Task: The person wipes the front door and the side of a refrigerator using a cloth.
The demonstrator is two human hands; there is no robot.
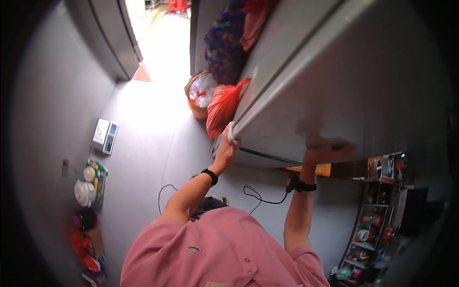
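A tall appliance with a glossy grey door [340,89], apparently a refrigerator, stands in front of me and to the right. My left hand [227,145] is at the door's left edge, with a small white cloth [231,130] between the fingers and the edge. My right hand [329,152] lies against the lower front of the door, fingers stretched to the right, and is mirrored in the surface. A tied red plastic bag [223,107] hangs or rests beside the appliance, just beyond my left hand.
A basket [191,94] of clear plastic stands behind the red bag. Along the left wall are a digital scale [104,136], a white kettle [85,193] and bags. A crowded shelf rack [369,229] is at the right. A black cable [272,202] runs from my right wrist.
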